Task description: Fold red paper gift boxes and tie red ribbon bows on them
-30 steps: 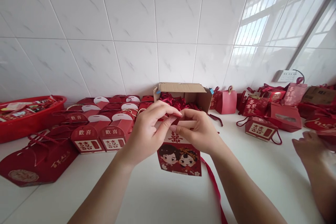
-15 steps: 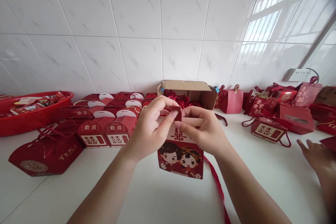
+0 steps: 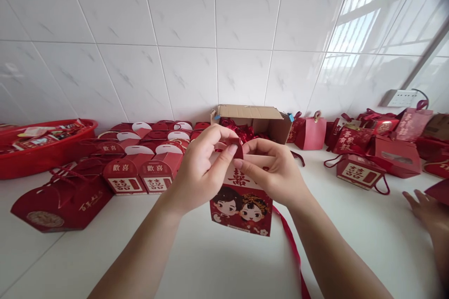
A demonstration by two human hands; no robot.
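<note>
Up off the table, a red and cream paper gift bag (image 3: pixel 242 212) with two cartoon figures hangs upright between my hands. At its top edge my left hand (image 3: pixel 206 168) pinches a dark red ribbon (image 3: pixel 239 150) between thumb and fingers. My right hand (image 3: pixel 270 168) is closed close beside it, thumb against the ribbon and the bag's top; its fingertips are partly hidden behind. A long tail of the ribbon trails down past my right wrist toward the front edge of the view. The fingers cover most of the bag's upper edge.
Left stand rows of red gift boxes (image 3: pixel 125 177), a larger handled box (image 3: pixel 56 205) and a red basin (image 3: pixel 45 154) of packets. Behind is a cardboard box (image 3: pixel 252 113) of ribbons. Right are more red boxes (image 3: pixel 361 173) and another person's hand (image 3: pixel 424 208).
Between my hands the ribbon piece stands out a little more at the fingertips. Both hands keep nearly the same pose. The other person's hand at the right has shifted slightly.
</note>
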